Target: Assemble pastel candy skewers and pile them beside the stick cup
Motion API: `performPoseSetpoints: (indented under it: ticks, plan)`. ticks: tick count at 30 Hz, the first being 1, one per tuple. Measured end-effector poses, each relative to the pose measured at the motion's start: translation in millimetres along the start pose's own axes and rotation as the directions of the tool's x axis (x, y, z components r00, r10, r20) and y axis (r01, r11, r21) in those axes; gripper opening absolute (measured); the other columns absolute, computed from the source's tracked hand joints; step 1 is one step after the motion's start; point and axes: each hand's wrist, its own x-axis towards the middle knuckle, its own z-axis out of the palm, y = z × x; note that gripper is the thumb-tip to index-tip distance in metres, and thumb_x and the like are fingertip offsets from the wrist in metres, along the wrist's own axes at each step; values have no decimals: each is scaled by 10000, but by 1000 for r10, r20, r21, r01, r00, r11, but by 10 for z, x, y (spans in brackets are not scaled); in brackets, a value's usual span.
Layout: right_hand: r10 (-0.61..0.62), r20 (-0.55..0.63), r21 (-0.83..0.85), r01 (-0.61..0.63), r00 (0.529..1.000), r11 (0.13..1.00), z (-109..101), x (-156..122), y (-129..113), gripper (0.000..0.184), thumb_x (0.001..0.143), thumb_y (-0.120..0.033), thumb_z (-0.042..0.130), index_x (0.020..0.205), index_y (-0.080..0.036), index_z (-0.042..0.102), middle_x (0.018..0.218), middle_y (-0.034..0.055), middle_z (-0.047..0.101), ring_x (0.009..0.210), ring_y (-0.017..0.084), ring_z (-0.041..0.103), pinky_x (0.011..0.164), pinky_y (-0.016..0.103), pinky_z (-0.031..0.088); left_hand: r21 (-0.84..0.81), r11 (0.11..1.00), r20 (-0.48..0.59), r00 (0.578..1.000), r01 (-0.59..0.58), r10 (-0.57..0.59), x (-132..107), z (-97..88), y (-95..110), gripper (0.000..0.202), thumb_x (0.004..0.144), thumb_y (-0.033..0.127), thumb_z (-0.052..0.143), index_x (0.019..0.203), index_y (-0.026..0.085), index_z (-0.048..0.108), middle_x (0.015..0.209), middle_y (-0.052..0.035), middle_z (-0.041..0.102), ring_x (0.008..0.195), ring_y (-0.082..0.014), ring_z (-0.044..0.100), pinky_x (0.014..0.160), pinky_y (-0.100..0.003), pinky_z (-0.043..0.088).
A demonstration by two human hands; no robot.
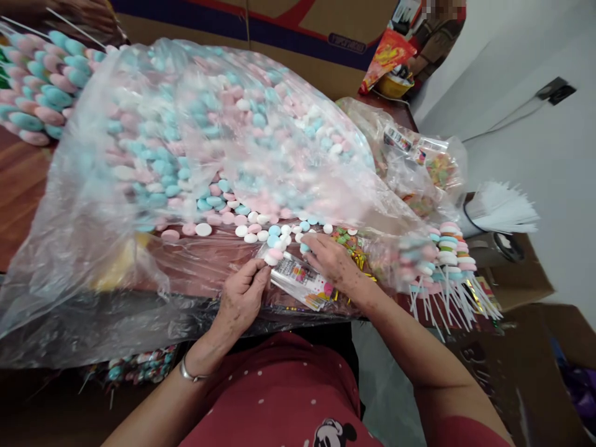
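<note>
My left hand is closed in a pinch on a short stack of round candies, with a white candy and a pink candy showing above the thumb. Whether a stick runs through them is hidden. To the right, my right hand has its fingers bent together at a light blue candy. Loose white, pink and blue candies lie just beyond both hands. Between the hands, printed clear wrappers rest on the table. Gold ties and small coloured gummy pieces lie by my right wrist.
A large clear plastic bag full of candies covers much of the table. Candy skewers with white sticks overhang the right edge. Beyond stand a tub of white sticks and bagged gummies. Another person's hand is at upper left.
</note>
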Motion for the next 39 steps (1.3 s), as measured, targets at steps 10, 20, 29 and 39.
performPoseSetpoints:
  ticks: [10, 20, 29, 39]
  plan:
    - [406, 37, -152, -396, 913, 905, -431, -281, 545, 258, 935, -231, 452, 1014, -208, 696, 954, 78, 747, 829, 225, 674, 744, 342, 502, 30, 1000, 2, 1000, -8, 8, -3, -11, -15, 244, 887, 320, 502, 691, 179, 537, 562, 49, 434, 522, -93, 394, 497, -208, 321]
    - [383, 190, -269, -328, 904, 906, -275, -169, 326, 218, 898, -188, 485, 1018, -149, 663, 1010, 141, 693, 908, 239, 606, 776, 320, 424, 48, 999, 10, 1000, -24, 23, -4, -14, -5, 260, 894, 317, 491, 676, 181, 525, 559, 52, 458, 516, -89, 416, 502, -205, 333]
    - [292, 141, -145, -272, 946, 951, -172, -271, 401, 236, 888, -146, 482, 1073, -153, 627, 1029, 118, 665, 940, 223, 589, 821, 320, 438, 50, 998, 10, 999, -33, 32, -9, -20, 29, 259, 898, 299, 492, 671, 180, 526, 565, 52, 467, 514, -85, 417, 500, -204, 331]
    - [283, 124, -195, -257, 951, 947, -166, -297, 317, 195, 897, -115, 458, 984, -168, 624, 933, 100, 641, 858, 209, 568, 767, 306, 423, 64, 997, 3, 999, -44, 44, -9, -23, 10, 255, 896, 301, 494, 675, 179, 533, 560, 54, 467, 511, -84, 426, 502, -200, 337]
